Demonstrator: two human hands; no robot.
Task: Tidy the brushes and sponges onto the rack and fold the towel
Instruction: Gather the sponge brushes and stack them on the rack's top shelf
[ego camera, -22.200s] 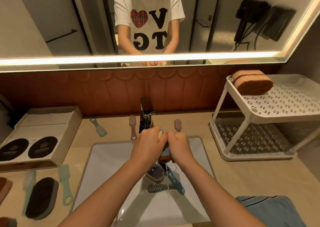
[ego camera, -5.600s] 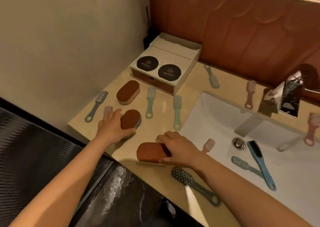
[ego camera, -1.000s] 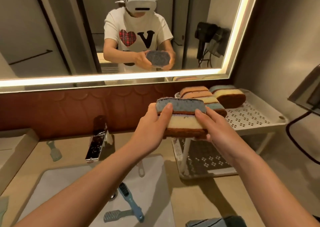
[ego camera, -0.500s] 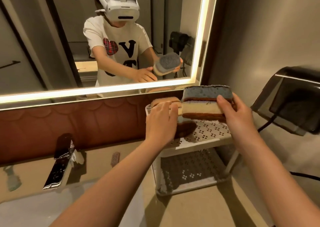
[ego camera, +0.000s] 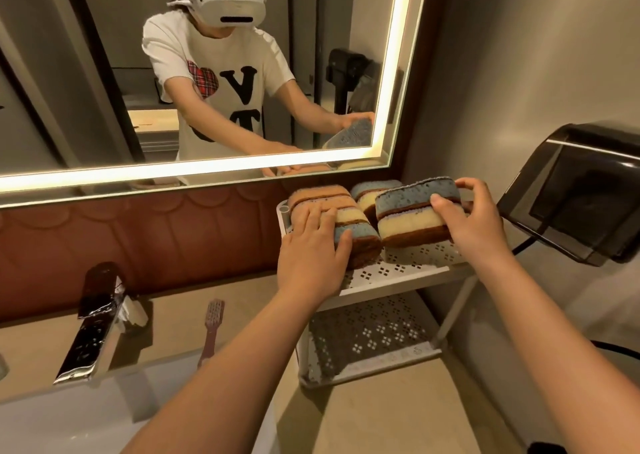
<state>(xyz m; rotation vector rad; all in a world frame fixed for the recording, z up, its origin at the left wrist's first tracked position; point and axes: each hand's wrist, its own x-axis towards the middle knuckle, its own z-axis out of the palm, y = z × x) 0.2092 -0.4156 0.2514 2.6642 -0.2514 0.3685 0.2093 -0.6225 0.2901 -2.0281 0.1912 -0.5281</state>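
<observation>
Both arms stretched forward — left hand (ego camera: 313,251) flat, fingers (ego camera: 316,217) straight; right hand (ego camera: 476,226) grips stacked sponges (ego camera: 408,218).

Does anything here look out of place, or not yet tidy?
Yes. One pink brush lies alone on the counter beside the tap, not on the rack. The right hand holds two stacked sponges at the top shelf; the left hand rests on the row of sponges there.

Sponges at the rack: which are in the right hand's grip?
The blue-over-yellow stack at the right end, gripped by the right hand; the left hand only rests flat on the row beside it.
</observation>
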